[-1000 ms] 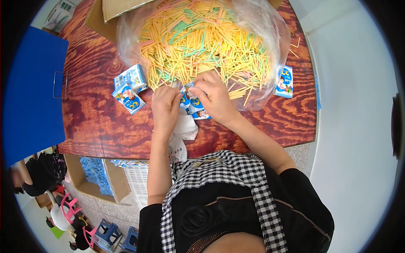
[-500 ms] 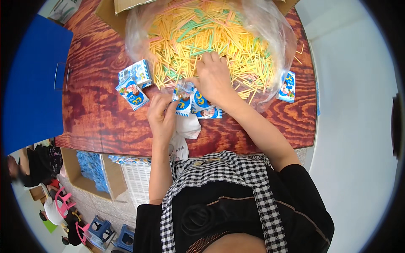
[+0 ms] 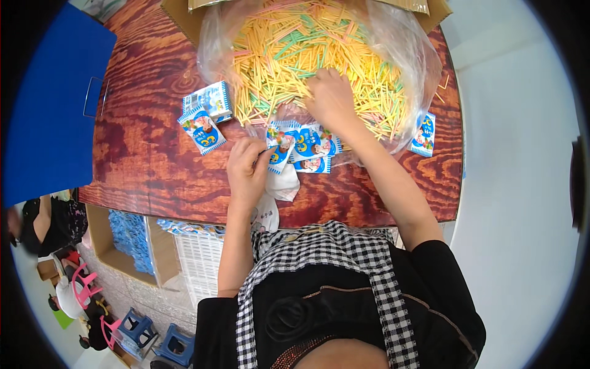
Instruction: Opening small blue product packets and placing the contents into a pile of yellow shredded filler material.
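Between its thumb and fingertips, my left hand (image 3: 247, 169) pinches the edge of a small blue-and-white packet (image 3: 280, 147). Two similar packets (image 3: 316, 144) lie overlapped beside it, close to the table's front, with a crumpled white cloth or glove (image 3: 283, 186) below them. My right hand (image 3: 333, 101) is at the near side of a large heap of thin yellow, green and pink sticks (image 3: 307, 37). Its fingers curl down against the sticks; the fingertips are hidden, so what they grip does not show. The heap spills from a clear plastic bag (image 3: 424, 67).
Behind the bag stands a cardboard box (image 3: 183, 27). More packets (image 3: 201, 130) lie left of my hands, and another packet (image 3: 424, 135) at the right edge. A blue panel (image 3: 55, 111) borders the table's left. Below are boxes of blue packets (image 3: 130, 240), stools (image 3: 136, 327) and people.
The whole view has shifted a little. My right hand has moved slightly away from the packets, farther over the sticks. My left hand keeps its pinch on the packet.
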Available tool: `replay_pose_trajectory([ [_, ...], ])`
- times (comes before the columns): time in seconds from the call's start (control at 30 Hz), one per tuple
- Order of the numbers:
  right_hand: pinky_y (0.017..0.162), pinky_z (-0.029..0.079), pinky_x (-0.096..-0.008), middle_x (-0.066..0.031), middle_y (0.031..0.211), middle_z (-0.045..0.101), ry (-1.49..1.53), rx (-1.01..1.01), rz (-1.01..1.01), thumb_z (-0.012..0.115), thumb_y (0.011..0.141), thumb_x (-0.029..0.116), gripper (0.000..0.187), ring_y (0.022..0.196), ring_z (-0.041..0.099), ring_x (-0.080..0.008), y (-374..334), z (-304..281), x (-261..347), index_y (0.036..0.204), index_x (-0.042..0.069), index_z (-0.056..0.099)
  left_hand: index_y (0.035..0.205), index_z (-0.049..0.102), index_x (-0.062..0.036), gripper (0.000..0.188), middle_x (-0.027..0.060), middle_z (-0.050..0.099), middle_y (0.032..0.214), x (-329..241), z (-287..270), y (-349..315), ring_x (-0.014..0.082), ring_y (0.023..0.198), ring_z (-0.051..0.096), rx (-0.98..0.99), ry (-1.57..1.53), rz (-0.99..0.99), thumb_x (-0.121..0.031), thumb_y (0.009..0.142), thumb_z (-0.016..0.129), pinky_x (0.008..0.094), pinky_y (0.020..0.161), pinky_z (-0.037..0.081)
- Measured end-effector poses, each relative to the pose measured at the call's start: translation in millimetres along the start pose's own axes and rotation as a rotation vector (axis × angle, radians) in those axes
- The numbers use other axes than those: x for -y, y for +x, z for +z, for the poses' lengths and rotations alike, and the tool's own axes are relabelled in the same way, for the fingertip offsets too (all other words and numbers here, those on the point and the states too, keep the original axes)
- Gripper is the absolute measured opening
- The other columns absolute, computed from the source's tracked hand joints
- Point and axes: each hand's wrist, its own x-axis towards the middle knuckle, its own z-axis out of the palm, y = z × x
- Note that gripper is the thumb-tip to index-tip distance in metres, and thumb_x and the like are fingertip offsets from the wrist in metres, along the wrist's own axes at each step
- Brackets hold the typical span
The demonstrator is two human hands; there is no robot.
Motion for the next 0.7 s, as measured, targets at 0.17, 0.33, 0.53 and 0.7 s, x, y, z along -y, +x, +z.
replay_pose_trajectory([
  [0.17,0.073,0.046,-0.0443,-0.0183,0.082,0.062,0.558,0.191,0.295,0.063,0.077,0.018,0.025,0.081,0.058,-0.0369,1.5,-21.4,-24.7,0.086,-0.005,0.06,0.082,0.062,0.0033,0.008,0.0078,0.059,0.078,-9.0,-3.8,3.7,0.0176,0.07,0.055,-0.042,-0.096,-0.07,0.005,0.076,0.067,0.0284,0.061,0.042],
  [0.33,0.078,0.047,-0.0271,-0.008,0.085,0.066,0.986,0.304,0.538,0.06,0.087,0.01,0.052,0.08,0.06,-0.0129,2.3,-37.9,-56.8,0.134,-0.007,0.043,0.081,0.059,0.0031,0.007,0.0053,0.054,0.075,-16.6,-6.2,13.6,0.0126,0.069,0.051,-0.058,-0.236,-0.171,0.002,0.08,0.066,0.0252,0.062,0.041],
  [0.53,0.073,0.047,-0.0253,-0.0053,0.089,0.064,1.244,0.307,0.569,0.06,0.09,0.016,0.034,0.076,0.06,-0.0132,-8.8,-54.9,-73.3,0.117,-0.004,0.054,0.088,0.062,0.001,0.002,-0.0002,0.058,0.082,-21.6,3.6,18.1,0.0064,0.077,0.053,-0.061,-0.689,-0.41,-0.001,0.087,0.062,0.0223,0.067,0.042],
  [0.7,0.061,0.043,-0.0256,-0.0028,0.082,0.057,1.54,0.286,0.586,0.058,0.092,0.019,0.019,0.065,0.052,-0.0115,-18.0,-53.7,-96.3,0.101,0.002,0.057,0.095,0.064,-0.0044,0.007,0.0002,0.065,0.092,-35.0,21.1,37.0,0.0079,0.085,0.059,-0.052,-1.146,-0.596,-0.008,0.091,0.06,0.0245,0.074,0.047],
])
